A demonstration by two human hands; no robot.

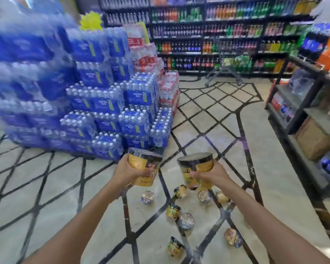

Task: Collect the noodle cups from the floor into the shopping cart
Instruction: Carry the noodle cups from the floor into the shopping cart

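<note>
Out in front at chest height, gripping two cups: left hand (129,171) wrapped round the left cup (144,166), right hand (213,175) wrapped round the right cup (196,168), fingers curled on the sides, both cups roughly upright with wide rims up, tilting a little toward each other. Standing well apart from the cart (225,69), far ahead and slightly right by the drink shelves (198,35), blurred but seemingly already carrying some goods. Lying nearer the right hand than the left, that cart, so probably the right cup going in first, after a walk straight up the aisle past the water packs (107,103) on the left. Leaving plenty behind: floor cups (187,221) scattered below and between the forearms, at least eight, some on their sides, some showing foil lids, mostly under the right arm. Judging the task early to midway. Risking a kick at the loose cups when stepping forward.
</note>
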